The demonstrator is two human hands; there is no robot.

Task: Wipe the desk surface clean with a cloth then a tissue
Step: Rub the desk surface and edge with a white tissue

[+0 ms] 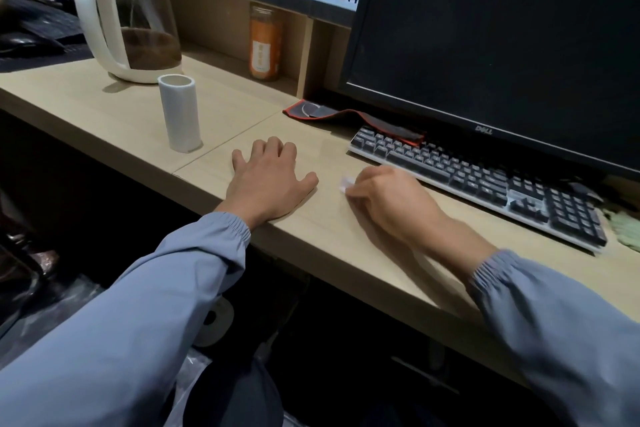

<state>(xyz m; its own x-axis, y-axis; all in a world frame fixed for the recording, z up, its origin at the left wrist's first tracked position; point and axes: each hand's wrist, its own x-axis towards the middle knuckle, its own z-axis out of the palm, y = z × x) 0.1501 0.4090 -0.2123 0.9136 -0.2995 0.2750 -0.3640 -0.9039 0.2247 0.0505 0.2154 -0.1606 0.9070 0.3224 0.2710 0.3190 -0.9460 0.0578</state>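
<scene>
On the pale counter (346, 246) just in front of me, my left hand (268, 173) lay flat, palm down, fingers straight and a little spread, holding nothing. I judge it was there to brace me while the other hand worked. My right hand (388, 199) was curled, knuckles up, and a small wad of white tissue (346, 182) showed at its thumb side, pinched in the fingers and pressed to the wood. That hand was blurred, which I read as a wiping stroke. Both forearms came in low over the near edge, their blue-grey sleeves gathered at the cuffs, and the right one angled toward the keyboard (478, 177).

The keyboard sat just beyond my right hand, close under the dark monitor (502, 28), probably so the front strip of counter was free to wipe. A black-and-red mouse pad (346, 118) lay behind it, one end lapping onto the keyboard's far left corner. Near my left hand a tissue roll (180, 114) stood upright, within easy reach for another piece. Behind it were a white kettle (128, 17) and, in the recess, an orange bottle (265, 42). At the far right, past the keyboard, lay something green and crumpled (627, 229). It may have been the cloth, but I could not tell. With tissue in hand, I took this for the later stage of the job.
</scene>
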